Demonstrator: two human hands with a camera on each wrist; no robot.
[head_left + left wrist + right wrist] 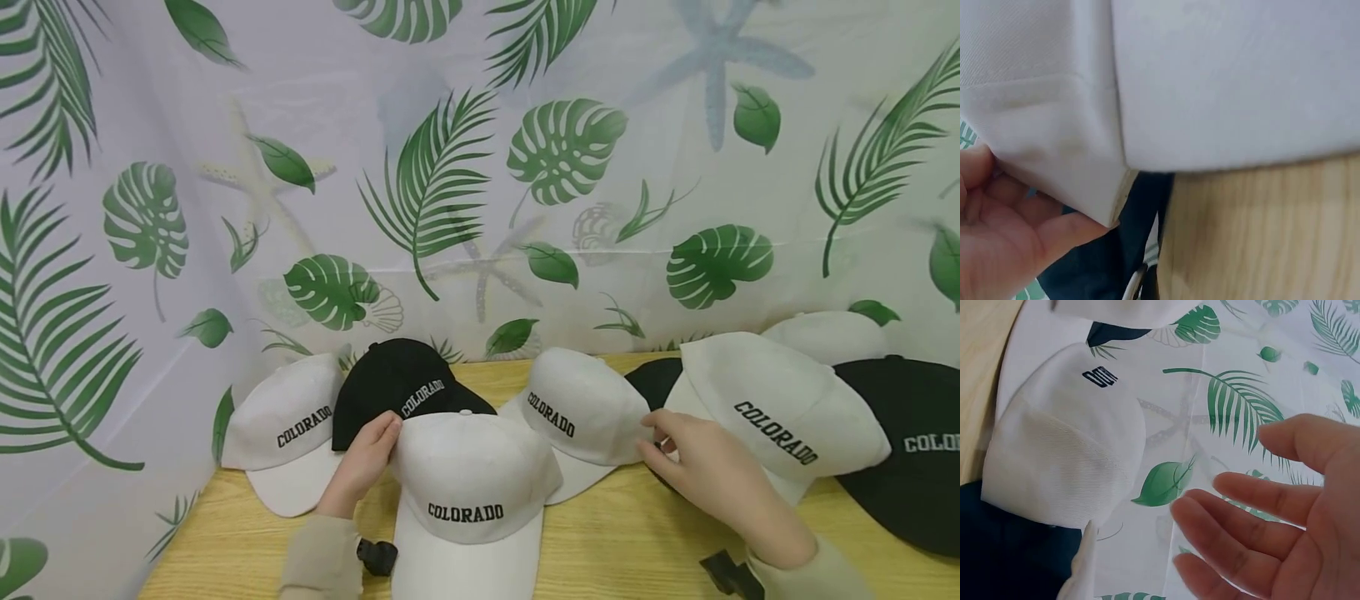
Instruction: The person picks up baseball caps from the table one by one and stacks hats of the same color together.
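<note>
A white baseball cap (467, 479) with COLORADO in dark letters stands at the front, its brim toward me. My left hand (365, 458) grips this cap by its left side; in the left wrist view, the fingers (1072, 231) lie at the lower edge of the white cloth (1047, 137). My right hand (701, 462) is loosely spread with nothing in it. In the head view it overlaps the edge of a second white cap (581, 400), while the right wrist view shows its fingers (1229, 531) apart from the white cap (1079, 444) there.
Behind the left hand are a black cap (401, 375) and another white cap (288, 412). To the right stand a large white cap (787, 400), a black cap (915, 442) and a white one (832, 333) behind. The wooden table (600, 546) ends at a leaf-printed cloth (465, 333).
</note>
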